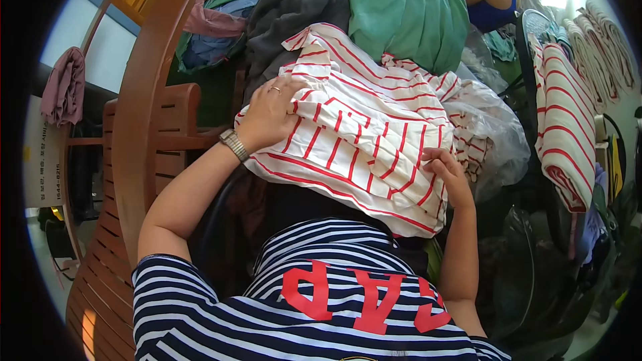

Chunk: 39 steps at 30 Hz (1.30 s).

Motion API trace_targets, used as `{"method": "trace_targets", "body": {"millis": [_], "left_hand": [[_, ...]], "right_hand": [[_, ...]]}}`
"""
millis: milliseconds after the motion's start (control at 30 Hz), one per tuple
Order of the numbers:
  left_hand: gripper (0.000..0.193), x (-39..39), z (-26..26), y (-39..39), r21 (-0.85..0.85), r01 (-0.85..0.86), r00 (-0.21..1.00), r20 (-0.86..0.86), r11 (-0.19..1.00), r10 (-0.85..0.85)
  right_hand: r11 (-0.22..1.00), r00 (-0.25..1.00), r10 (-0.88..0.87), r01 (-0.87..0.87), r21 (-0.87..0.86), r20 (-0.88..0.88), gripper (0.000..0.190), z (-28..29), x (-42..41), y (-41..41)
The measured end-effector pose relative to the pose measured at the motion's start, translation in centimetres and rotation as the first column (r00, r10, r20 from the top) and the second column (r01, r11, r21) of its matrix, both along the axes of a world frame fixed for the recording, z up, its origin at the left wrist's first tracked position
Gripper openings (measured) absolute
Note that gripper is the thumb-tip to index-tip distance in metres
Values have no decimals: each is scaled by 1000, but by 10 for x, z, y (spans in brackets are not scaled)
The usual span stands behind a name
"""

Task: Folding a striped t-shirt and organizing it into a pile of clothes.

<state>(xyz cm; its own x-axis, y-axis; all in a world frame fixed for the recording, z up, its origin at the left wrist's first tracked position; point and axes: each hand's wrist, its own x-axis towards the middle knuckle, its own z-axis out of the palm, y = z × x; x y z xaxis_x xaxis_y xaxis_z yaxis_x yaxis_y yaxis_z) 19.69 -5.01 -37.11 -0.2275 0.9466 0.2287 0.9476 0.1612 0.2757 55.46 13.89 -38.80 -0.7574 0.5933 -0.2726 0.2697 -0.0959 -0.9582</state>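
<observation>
A white garment with red stripes lies spread and partly folded over the lap, its collar end pointing away. My left hand, with a ring and a metal wristwatch, rests on the left edge of the cloth; its fingertips are partly hidden in the folds, so its grip is unclear. My right hand is at the cloth's right side, thumb and fingers close together at a fold; whether they pinch the fabric cannot be told. Beyond the garment lie a dark grey cloth and a large green cloth bundle.
A clear plastic bag holds more striped cloth at right. Folded striped cloth hangs beyond it. A wooden slatted bench and post stand left. Mauve and blue clothes lie upper left. Another person is at upper right.
</observation>
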Motion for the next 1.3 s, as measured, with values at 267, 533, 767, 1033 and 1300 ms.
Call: {"method": "trace_targets", "body": {"millis": [267, 533, 767, 1033, 1300], "left_hand": [[19, -53, -16, -34, -325, -270, 962, -46, 906, 270], [10, -90, 23, -49, 284, -536, 841, 98, 795, 532], [11, -47, 30, -83, 244, -490, 858, -31, 837, 512], [10, -21, -1, -122, -256, -364, 929, -30, 895, 369], [10, -27, -11, -127, -152, -389, 882, 222, 908, 415]], "right_hand": [[719, 777, 75, -476, 507, 625, 34, 36, -40, -37], [578, 923, -172, -188, 794, 343, 20, 103, -56, 11], [-46, 1000, -24, 16, 999, -17, 21, 99, -16, 19], [565, 933, 54, -323, 760, 356, 13, 46, 34, 0], [366, 880, 32, -451, 814, 474, 15, 2, -11, 20]]}}
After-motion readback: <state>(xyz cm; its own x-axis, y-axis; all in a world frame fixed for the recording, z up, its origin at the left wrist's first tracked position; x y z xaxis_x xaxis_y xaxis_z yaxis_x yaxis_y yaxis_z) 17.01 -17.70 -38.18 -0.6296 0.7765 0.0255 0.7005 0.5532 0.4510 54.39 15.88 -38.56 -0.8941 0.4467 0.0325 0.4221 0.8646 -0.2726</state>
